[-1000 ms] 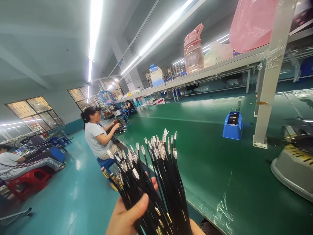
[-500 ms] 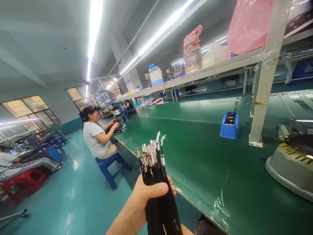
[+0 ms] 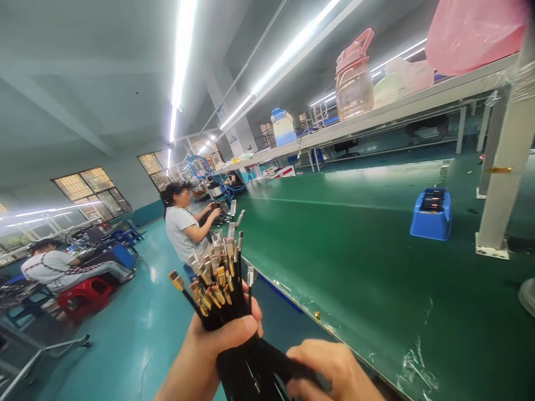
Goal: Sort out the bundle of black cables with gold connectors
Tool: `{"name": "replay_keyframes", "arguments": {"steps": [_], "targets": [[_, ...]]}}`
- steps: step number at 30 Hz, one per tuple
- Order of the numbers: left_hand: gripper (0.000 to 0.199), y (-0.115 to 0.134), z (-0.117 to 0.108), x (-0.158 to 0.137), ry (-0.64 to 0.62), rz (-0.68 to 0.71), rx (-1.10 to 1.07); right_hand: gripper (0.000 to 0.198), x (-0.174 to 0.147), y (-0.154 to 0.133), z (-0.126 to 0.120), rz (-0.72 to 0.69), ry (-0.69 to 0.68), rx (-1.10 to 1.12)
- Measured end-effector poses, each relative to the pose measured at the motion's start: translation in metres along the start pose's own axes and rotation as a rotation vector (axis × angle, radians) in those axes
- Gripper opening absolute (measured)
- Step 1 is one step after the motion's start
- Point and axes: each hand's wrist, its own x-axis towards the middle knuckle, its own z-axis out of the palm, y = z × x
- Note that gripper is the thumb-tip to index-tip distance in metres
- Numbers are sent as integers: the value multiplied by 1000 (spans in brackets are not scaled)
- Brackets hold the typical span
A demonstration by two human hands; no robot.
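A thick bundle of black cables (image 3: 240,365) with metal connector ends fills the lower middle of the head view. My left hand (image 3: 223,340) is wrapped around it just below the connectors, thumb across the front. The connector ends (image 3: 217,273) fan out above that fist, some silvery and some gold-coloured. At the right of the bundle, my right hand (image 3: 330,365) has its fingers closed around part of the cables, which bends off to the right. The lower ends of the cables are out of view.
A long green-topped bench (image 3: 326,239) runs along my right, with a blue tape dispenser (image 3: 430,223) on it. Above stands a shelf with a pink-lidded bottle (image 3: 354,83). A co-worker (image 3: 184,223) sits at the bench ahead; another person (image 3: 58,264) sits on a red stool (image 3: 86,298) at left.
The view has turned left. The cable bundle has tilted, with its ends spread wider and nearer. My right hand, mostly hidden before, has come up onto the cables at the right.
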Motion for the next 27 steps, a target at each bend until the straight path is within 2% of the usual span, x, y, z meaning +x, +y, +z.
{"name": "replay_keyframes", "arguments": {"steps": [4,6,8,9,11,12,13,16,17,18,20,24,27], "targets": [[43,9,-18,-6,41,40,18,27,18,2,-24,-183,269,-328],[49,15,-22,-9,83,83,22,27,26,-3,-28,-218,374,-433],[44,23,-24,-11,99,100,12,15,31,-12,-22,-206,315,-411],[40,26,-25,-12,103,96,8,9,33,-17,-17,-199,219,-357],[32,32,-28,-13,105,83,17,10,36,-24,-12,-164,8,-183],[30,34,-30,-13,107,78,35,12,37,-26,-12,-138,-34,-102],[30,36,-32,-13,113,83,60,11,40,-27,-14,-110,-15,-46],[33,42,-38,-13,160,98,141,12,51,-27,-28,-60,261,-51],[35,44,-39,-12,186,100,164,14,54,-28,-30,-49,301,-54],[37,45,-38,-12,217,93,173,12,57,-30,-28,-36,285,-38],[38,47,-38,-10,266,75,159,4,59,-39,-11,-8,145,37],[32,42,-42,1,269,68,168,25,54,-54,54,23,-218,233],[29,36,-55,8,233,85,171,6,53,-49,81,-20,-340,241]]}}
